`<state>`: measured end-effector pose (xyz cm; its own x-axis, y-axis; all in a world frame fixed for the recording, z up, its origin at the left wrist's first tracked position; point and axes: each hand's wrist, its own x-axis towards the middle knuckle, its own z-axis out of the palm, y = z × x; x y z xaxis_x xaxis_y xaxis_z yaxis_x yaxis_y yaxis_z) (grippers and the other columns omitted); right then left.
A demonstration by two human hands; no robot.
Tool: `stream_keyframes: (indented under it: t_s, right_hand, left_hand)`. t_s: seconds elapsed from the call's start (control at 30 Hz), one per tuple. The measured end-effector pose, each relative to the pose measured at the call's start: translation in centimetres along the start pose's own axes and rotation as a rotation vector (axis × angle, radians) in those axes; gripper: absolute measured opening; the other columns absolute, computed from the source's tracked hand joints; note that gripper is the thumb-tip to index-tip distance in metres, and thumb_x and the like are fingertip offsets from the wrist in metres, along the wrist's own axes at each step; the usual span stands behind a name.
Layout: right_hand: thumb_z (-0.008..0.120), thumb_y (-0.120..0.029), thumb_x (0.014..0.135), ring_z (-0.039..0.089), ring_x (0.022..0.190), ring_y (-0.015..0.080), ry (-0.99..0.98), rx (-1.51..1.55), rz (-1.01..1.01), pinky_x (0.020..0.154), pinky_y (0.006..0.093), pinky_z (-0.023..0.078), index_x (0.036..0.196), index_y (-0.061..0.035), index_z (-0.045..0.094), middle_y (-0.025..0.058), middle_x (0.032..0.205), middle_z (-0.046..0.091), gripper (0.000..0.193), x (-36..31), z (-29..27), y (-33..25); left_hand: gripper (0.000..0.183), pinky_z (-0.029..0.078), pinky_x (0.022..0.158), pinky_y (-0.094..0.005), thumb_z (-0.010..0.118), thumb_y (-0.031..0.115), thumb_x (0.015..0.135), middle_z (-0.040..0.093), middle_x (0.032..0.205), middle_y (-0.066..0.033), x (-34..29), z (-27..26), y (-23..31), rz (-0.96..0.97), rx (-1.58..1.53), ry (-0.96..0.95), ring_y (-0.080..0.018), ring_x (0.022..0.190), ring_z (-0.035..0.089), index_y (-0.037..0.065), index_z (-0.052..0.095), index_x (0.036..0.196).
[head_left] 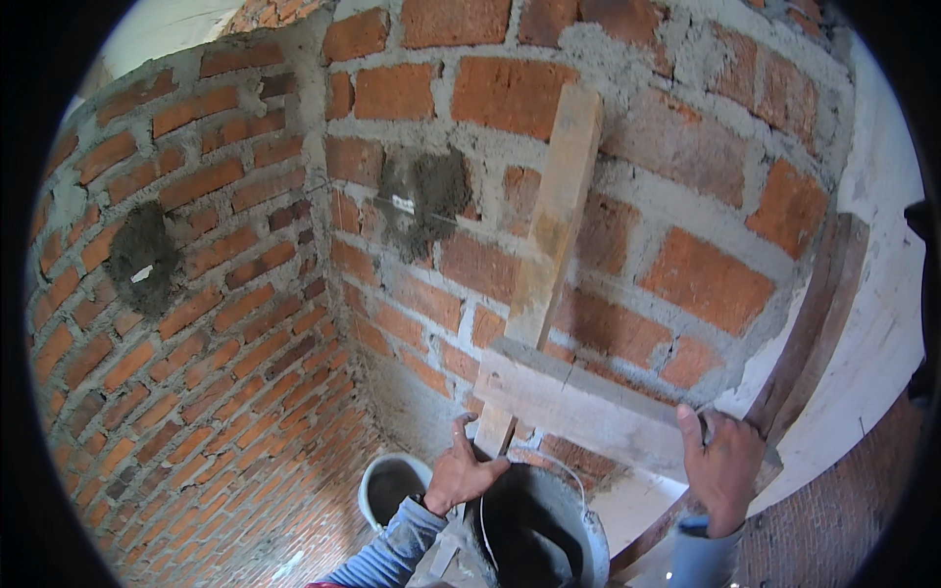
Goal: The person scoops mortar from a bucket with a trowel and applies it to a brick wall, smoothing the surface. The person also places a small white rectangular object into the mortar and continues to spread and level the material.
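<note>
Left wall point(225, 323): one dark mortar patch point(147, 240) stuck on, pale chip set in it. Brick around it bare.

Small pale bucket point(366, 495) low by the corner, dark inside; contents unclear.

Facing wall point(696, 279): second mortar patch point(446, 181), just right of the corner, also with a pale chip. So two patches done; bare brick over the rest suggests an early stage.

Left hand point(463, 475): by the lower end of the upright board, thumb and forefinger spread apart (cannot tell whether the fingers grip or only steady it).

Upright board point(554, 220): slanting up in front of the facing wall, top leaning right. Dark bucket point(595, 534) below, wire handle up.

Crosswise board point(588, 407): overlaps the upright near its lower end; whether they are fixed together, cannot tell.

Right hand point(723, 470): fingers closed over the crosswise board's right end, thumb at its upper edge. Both boards attended by hand, so their placing looks unfinished.
</note>
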<state>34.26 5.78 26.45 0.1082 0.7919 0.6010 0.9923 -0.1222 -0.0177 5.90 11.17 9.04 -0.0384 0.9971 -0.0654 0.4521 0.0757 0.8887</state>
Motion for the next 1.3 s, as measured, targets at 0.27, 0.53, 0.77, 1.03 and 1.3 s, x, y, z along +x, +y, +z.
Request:
stream_keyframes:
  t_s: [0.27,0.53,0.77,1.03,1.3]
  right_hand:
    - [0.060,-0.041,0.092,0.063,0.070,0.0444,0.362,0.003,0.082,0.069,0.0527,0.049,0.071,-0.0002,0.069,0.0253,0.074,0.066,0.046,-0.9,4.1,0.5]
    - [0.062,-0.030,0.082,0.060,0.057,0.0339,0.319,0.029,0.078,0.071,0.0488,0.047,0.061,-0.0054,0.063,0.0153,0.062,0.064,0.032,-2.2,0.5,-7.8]
    - [0.059,-0.040,0.083,0.052,0.050,0.0187,0.339,0.116,0.015,0.062,0.0366,0.042,0.055,-0.0131,0.055,0.0022,0.055,0.054,0.039,2.9,4.6,-9.9]
    - [0.057,-0.050,0.088,0.046,0.049,0.0136,0.356,0.200,0.038,0.058,0.0337,0.036,0.054,-0.0146,0.048,0.0001,0.054,0.048,0.050,1.3,5.8,-9.4]
    - [0.058,-0.038,0.097,0.060,0.084,0.0220,0.506,0.412,-0.067,0.083,0.0413,0.050,0.089,0.0006,0.066,0.0145,0.096,0.063,0.040,-0.4,4.4,-10.0]
  left_hand:
    - [0.084,0.054,0.093,-0.0523,0.071,0.054,0.082,0.073,0.101,-0.0297,1.9,0.9,-3.3,0.212,0.162,-0.037,-0.0468,0.100,0.070,0.003,0.049,0.145]
    - [0.063,0.058,0.075,-0.0496,0.075,0.053,0.085,0.072,0.084,-0.0277,1.2,-5.7,-5.8,0.231,0.127,-0.072,-0.0444,0.086,0.072,-0.009,0.071,0.098]
    - [0.042,0.057,0.081,-0.0396,0.078,0.030,0.084,0.077,0.099,-0.0182,5.5,-7.0,-5.0,0.161,0.193,0.065,-0.0323,0.094,0.075,-0.003,0.073,0.110]
    - [0.052,0.050,0.096,-0.0407,0.075,0.023,0.084,0.071,0.116,-0.0190,5.4,-6.2,-3.0,0.242,0.018,0.035,-0.0272,0.105,0.066,-0.009,0.063,0.123]
    - [0.065,0.046,0.104,-0.0418,0.065,0.037,0.095,0.060,0.135,-0.0227,6.4,-7.8,-5.0,0.128,0.233,-0.180,-0.0275,0.118,0.061,-0.006,0.050,0.141]
